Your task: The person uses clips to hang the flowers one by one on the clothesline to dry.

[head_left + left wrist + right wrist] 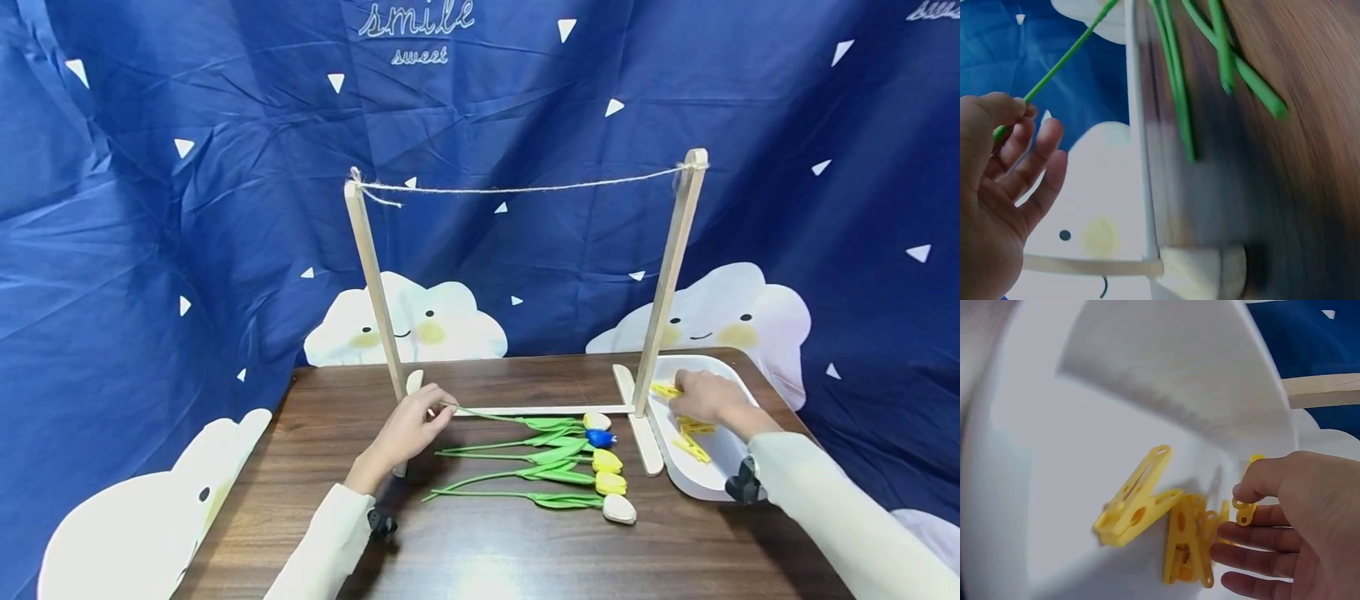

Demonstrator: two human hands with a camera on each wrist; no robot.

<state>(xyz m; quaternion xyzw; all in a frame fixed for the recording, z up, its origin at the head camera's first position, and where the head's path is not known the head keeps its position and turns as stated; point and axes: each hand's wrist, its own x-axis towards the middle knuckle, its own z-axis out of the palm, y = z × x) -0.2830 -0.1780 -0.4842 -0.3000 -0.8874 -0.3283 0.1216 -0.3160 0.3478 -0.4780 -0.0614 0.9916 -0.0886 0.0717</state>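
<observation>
Your left hand pinches the rearmost tulip, over the table, by its stem end, likely sparing the bloom. Your right hand pinches a peg in the tray, which stands beside the post, probably for easy reach.

The dark brown wood-grain table bears four artificial tulips with green stems and white, yellow and blue heads, right of the left hand's pinch; a pale wooden two-post frame, left foot beside that pinch; and, under the right hand's grip, a white plastic tray.
</observation>
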